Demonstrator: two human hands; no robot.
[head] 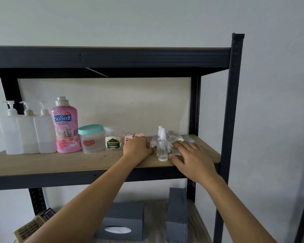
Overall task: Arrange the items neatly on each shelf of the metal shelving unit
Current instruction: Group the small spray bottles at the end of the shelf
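Neither grip is closed on anything: the right hand [189,156] is spread flat beside an upright spray bottle [162,149] at its nine o'clock; the left hand [137,146] is curled, contents unseen. Toppled bottles [174,135] are seen at twelve o'clock, on the shelf [60,163].

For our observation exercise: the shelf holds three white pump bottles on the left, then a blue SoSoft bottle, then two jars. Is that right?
Not quite. The head view shows the SoSoft bottle is pink, not blue. The rest holds: three pump bottles stand on the left of the shelf, and two jars follow the SoSoft bottle.
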